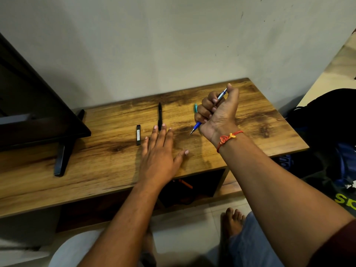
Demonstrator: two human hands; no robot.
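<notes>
My right hand (217,110) grips a blue and silver pen (197,126) in a fist above the wooden table (250,132), tip pointing down and left, thumb on its top end. A teal object (195,107) peeks out behind the fingers. My left hand (159,153) lies flat on the table with fingers spread. A black pen (159,114) lies lengthwise just beyond its fingertips; whether they touch it is unclear. A small black cartridge-like piece with a white label (138,134) lies to the left of that hand.
A dark screen on a black stand (61,160) occupies the table's left part. A pale wall (173,45) backs the table. Dark bags (331,132) sit on the floor at the right. An open shelf (192,187) lies under the tabletop, my bare foot (233,222) below.
</notes>
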